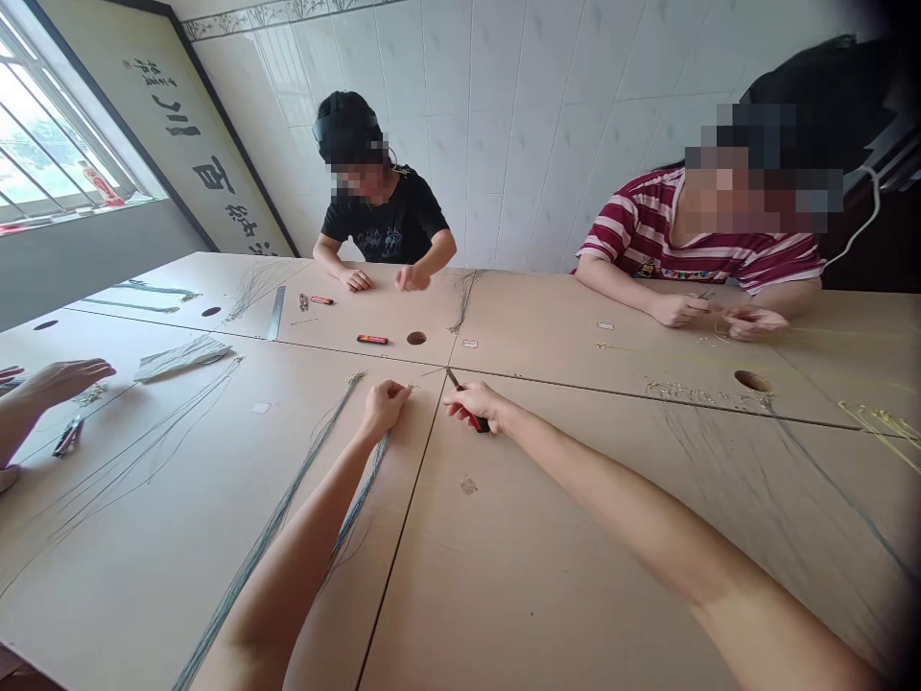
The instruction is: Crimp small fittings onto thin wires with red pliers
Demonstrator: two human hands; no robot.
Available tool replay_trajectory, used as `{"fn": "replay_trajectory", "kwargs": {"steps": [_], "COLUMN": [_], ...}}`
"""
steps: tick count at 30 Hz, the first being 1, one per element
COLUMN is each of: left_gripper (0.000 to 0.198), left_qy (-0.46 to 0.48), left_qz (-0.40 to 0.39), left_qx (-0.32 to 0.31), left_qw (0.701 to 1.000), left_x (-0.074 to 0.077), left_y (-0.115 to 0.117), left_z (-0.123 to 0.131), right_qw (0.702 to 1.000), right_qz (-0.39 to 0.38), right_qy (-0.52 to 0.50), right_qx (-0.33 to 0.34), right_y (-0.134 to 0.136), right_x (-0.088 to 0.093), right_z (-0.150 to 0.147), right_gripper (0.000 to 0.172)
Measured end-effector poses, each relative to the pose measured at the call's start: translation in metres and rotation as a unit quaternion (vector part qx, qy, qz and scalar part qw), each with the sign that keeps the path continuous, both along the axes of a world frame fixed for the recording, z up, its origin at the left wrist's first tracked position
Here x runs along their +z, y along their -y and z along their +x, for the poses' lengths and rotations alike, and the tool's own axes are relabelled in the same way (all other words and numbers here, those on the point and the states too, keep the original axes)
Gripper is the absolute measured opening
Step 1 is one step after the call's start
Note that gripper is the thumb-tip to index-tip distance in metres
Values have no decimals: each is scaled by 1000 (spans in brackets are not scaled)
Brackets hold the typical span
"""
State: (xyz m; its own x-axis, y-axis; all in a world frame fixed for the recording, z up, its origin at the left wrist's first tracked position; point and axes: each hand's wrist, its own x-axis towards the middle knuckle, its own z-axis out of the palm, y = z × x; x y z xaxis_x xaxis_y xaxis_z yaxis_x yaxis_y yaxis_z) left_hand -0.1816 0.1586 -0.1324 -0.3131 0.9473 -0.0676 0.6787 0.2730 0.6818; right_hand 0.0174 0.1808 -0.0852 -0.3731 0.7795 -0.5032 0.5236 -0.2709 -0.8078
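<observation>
My left hand (385,408) is closed in a pinch at the gold-tipped end of a bundle of thin grey-blue cords (368,485). The bundle runs toward me, partly hidden by my forearm. A thin strand (430,372) stretches from near the left fingertips toward the right hand. My right hand (476,401) is wrapped around a small tool (482,422) with red and black handles and a dark narrow tip, probably pliers. Just left of my left arm lies a second, longer grey-blue cord bundle (306,465), its gold ends pointing away from me.
Two people sit across the table (576,537), working with their hands; another person's hands (61,384) show at left. Lighters (372,339), a metal ruler (276,312), loose cords (144,441), small gold pieces (676,391) and round table holes (416,338) lie around.
</observation>
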Motion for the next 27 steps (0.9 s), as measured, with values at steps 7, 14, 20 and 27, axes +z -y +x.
{"fn": "replay_trajectory", "kwargs": {"steps": [7,14,20,27], "left_gripper": [31,29,51,41], "left_qy": [51,-13,-110,-100], "left_qz": [5,18,31,11], "left_qx": [6,-7,-63,-73], "left_qw": [999,1000,991,992], "left_x": [4,8,4,16], "left_y": [0,28,78,76], "left_z": [-5,-15,0,-12], "right_qw": [991,973,960,953], "right_qz": [80,130,155,162], "right_qy": [110,180,217,228], "right_qx": [16,62,89,116], "right_y": [-29,-29,-26,-26], "right_x": [0,-5,-6,-7], "right_z": [-31,-39,-47,-60], "right_gripper": [33,32,33,32]}}
